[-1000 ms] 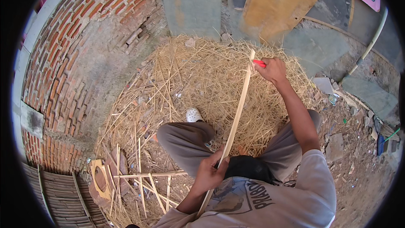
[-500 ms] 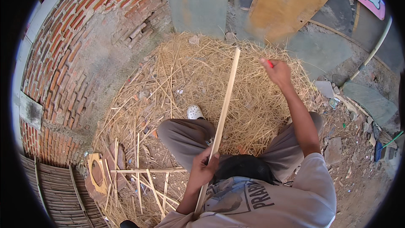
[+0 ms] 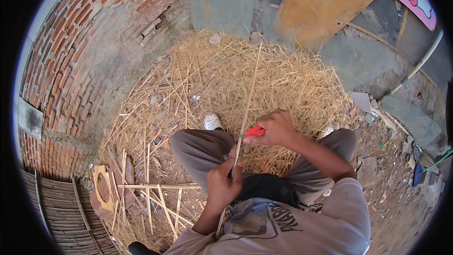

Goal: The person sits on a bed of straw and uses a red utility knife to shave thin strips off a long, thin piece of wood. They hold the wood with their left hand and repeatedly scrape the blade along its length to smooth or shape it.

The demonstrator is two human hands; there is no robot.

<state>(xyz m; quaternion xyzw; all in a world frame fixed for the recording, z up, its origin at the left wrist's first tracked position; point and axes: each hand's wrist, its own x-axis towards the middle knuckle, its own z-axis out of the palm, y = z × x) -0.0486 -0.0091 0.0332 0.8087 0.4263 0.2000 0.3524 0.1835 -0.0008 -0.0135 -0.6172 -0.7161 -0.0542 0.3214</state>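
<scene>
A long pale bamboo strip runs from my lap up over the straw, its narrow edge turned toward me. My left hand is closed round its lower part, above my left thigh. Just above that grip, my right hand holds a small red-handled knife against the strip. The knife's blade barely shows, and the fingers cover part of the handle. Below my left hand, the strip's lower end passes beside my forearm and shirt.
Straw and shavings cover the ground ahead. Several cut strips lie crossed at the left, near a wooden piece with a round hole. A brick wall rises on the left. Boards lean at the back; rubble lies right.
My right hand has come down and inward from the far right, bringing the red-handled knife to the strip. The strip has turned from its broad face to its edge.
</scene>
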